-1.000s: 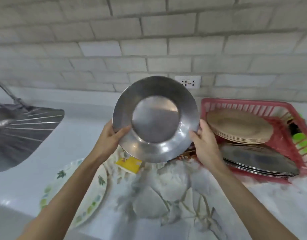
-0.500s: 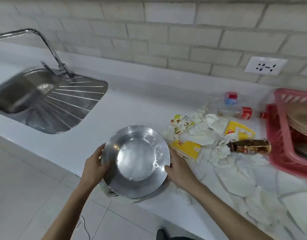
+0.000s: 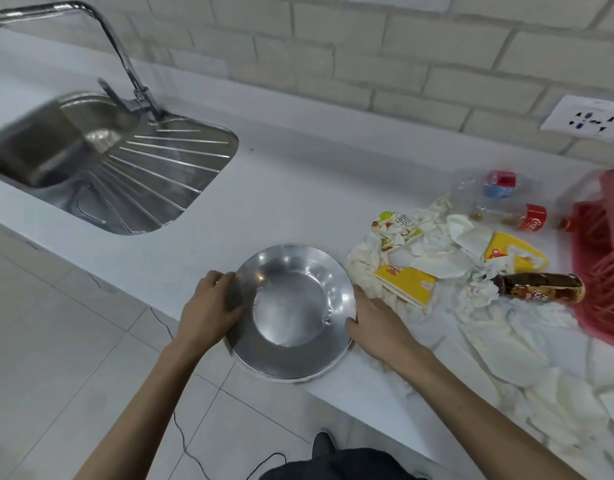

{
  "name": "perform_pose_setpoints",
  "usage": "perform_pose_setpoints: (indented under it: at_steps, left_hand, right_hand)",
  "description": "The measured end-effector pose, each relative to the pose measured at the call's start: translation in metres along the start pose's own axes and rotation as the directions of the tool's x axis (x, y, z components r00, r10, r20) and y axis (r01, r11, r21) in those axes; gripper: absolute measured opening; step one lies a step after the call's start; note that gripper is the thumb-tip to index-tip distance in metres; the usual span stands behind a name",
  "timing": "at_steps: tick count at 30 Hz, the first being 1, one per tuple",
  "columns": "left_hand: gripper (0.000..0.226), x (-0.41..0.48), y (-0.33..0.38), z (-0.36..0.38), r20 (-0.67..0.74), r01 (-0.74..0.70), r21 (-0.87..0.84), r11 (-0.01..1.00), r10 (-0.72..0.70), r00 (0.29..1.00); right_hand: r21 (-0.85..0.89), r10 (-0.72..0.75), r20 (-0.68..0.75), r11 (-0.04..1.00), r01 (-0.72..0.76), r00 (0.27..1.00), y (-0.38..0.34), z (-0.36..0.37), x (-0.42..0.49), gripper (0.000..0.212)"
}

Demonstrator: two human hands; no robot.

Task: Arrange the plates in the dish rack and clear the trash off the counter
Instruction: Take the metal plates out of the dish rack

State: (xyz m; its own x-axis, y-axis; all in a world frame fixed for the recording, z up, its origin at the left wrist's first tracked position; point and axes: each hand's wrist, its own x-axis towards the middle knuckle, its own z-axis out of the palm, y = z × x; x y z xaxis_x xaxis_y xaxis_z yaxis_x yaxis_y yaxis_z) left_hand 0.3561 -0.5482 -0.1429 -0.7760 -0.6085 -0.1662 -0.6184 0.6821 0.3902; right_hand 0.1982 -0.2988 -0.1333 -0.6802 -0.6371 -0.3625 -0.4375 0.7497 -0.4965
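A round steel plate (image 3: 291,310) lies face up at the counter's front edge, on top of another plate whose white rim (image 3: 300,380) shows beneath it. My left hand (image 3: 208,306) grips its left rim and my right hand (image 3: 371,322) grips its right rim. To the right lies a trash pile: crumpled white tissues (image 3: 444,258), yellow cartons (image 3: 406,284), a brown bottle (image 3: 540,287), a clear bottle with a red label (image 3: 506,216) and a bottle with a blue label (image 3: 499,183). The pink dish rack (image 3: 599,265) is cut off by the right edge.
A steel sink (image 3: 101,161) with a ribbed drainer and a tall tap (image 3: 125,64) is set in the white counter (image 3: 298,188) at the left. A wall socket (image 3: 585,117) sits on the brick wall. Tiled floor with a thin cable (image 3: 181,438) lies below the counter edge.
The steel plate, held up facing me a second ago, has come down flat onto the counter's front edge. My view swung left and down, bringing the sink into view.
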Motion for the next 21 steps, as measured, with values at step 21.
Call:
perform_pose_setpoints:
  at_steps: [21]
  left_hand:
    - [0.028,0.007,0.171,0.031,-0.106,-0.574,-0.445,0.688,0.596,0.796]
  right_hand:
    - [0.309,0.021,-0.422,0.943,0.121,0.906,0.060,-0.086,-0.050,0.017]
